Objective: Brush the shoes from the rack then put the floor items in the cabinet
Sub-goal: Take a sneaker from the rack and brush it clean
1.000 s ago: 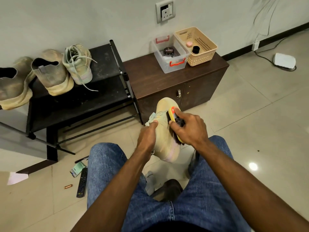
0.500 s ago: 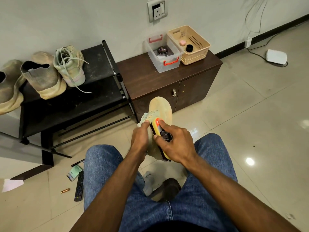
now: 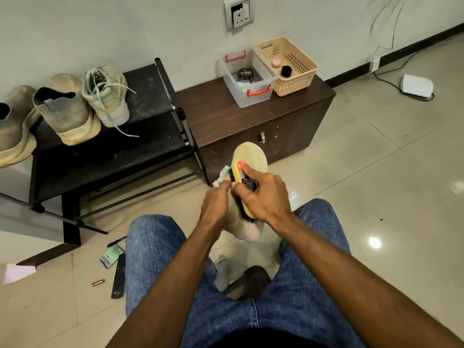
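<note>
Between the knees: a person sits in blue jeans (image 3: 155, 247) and holds one pale yellow shoe (image 3: 251, 156), its toe pointing away, above the tiled floor.
Left hand (image 3: 214, 205): its fingers are curled round the shoe's opening, where a pale green lining shows at the fingertips.
Right hand (image 3: 263, 197): its fingers are curled over a yellow brush (image 3: 238, 172) with an orange end, index finger stretched along the back; the bristles touch the shoe's side.
Beyond the fingers: a dark brown cabinet (image 3: 226, 114), doors closed.
On the cabinet: a clear box (image 3: 247, 79) with red handles holds a black tin (image 3: 245, 74); its label is too blurred to read surely. Just beside stands a beige basket (image 3: 296, 71).
Left of the fingers: a black rack (image 3: 140, 101) with three dusty shoes (image 3: 67, 109).
Floor, nearer than the left hand: a pen (image 3: 116, 241), a green packet (image 3: 111, 256), a black remote (image 3: 118, 277), a small copper battery (image 3: 98, 283).
</note>
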